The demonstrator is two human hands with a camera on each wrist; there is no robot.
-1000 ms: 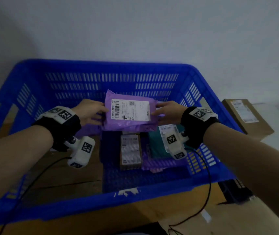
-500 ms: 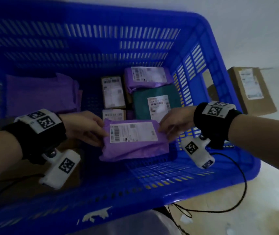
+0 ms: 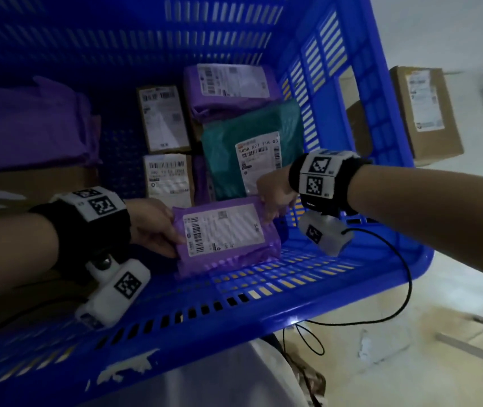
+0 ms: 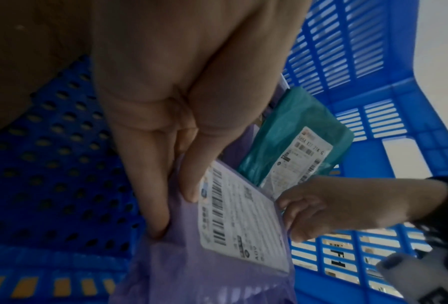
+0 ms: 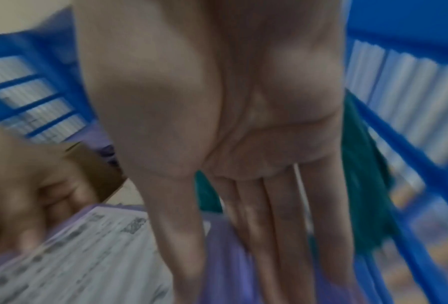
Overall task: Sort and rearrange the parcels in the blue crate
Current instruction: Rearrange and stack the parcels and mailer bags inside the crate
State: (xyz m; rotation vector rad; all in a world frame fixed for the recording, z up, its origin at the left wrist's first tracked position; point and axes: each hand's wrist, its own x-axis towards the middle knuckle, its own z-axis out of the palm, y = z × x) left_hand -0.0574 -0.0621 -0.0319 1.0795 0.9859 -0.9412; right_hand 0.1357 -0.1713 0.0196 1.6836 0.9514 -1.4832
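Note:
A purple parcel with a white label lies low in the near right part of the blue crate. My left hand pinches its left edge, thumb on the label side. My right hand holds its far right corner between thumb and fingers. Just behind it lie a teal parcel, two small brown boxes and another purple parcel. The crate floor under the held parcel is hidden.
A large purple bag lies over a brown box at the crate's left. Outside the right wall stands a cardboard box with a label. Cables hang below the crate's near rim.
Both hands carried the purple parcel from above the crate down into its near right part. My view tipped downward and closer over the crate.

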